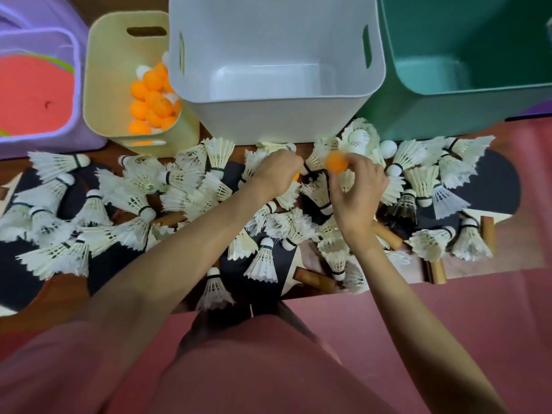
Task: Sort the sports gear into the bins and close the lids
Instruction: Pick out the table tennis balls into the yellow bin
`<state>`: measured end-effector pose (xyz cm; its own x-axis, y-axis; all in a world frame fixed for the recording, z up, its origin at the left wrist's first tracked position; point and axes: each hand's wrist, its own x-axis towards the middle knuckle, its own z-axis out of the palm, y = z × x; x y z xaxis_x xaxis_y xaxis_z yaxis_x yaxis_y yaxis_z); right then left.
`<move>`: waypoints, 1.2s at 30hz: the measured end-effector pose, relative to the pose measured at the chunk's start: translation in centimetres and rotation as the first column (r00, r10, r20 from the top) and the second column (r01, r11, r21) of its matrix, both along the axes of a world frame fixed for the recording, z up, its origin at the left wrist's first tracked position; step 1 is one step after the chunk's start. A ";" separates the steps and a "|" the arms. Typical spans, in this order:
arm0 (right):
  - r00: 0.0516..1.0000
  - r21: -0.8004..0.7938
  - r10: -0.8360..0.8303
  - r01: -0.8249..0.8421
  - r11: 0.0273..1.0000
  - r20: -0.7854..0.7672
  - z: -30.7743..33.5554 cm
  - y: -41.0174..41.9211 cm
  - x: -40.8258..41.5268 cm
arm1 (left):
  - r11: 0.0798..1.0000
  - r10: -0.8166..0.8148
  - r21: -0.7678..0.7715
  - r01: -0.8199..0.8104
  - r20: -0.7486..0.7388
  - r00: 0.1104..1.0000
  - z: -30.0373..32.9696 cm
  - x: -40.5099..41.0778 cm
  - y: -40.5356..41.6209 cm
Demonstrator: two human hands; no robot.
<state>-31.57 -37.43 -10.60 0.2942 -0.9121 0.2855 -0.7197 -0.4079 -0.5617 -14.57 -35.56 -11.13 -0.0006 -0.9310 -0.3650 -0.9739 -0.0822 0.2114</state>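
Two hands work the shuttlecocks [134, 201] by the desk's far edge: the right hand [357, 192] pinches an orange ball [336, 162], the left hand [276, 171] curls over another, presumably bound for the yellow bin [119, 85] already holding balls.
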 end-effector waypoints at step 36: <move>0.816 -0.104 0.567 -0.558 0.824 0.114 5.8 6.4 26.5 | 0.469 0.521 -0.448 -0.761 -0.556 0.648 6.6 25.5 13.8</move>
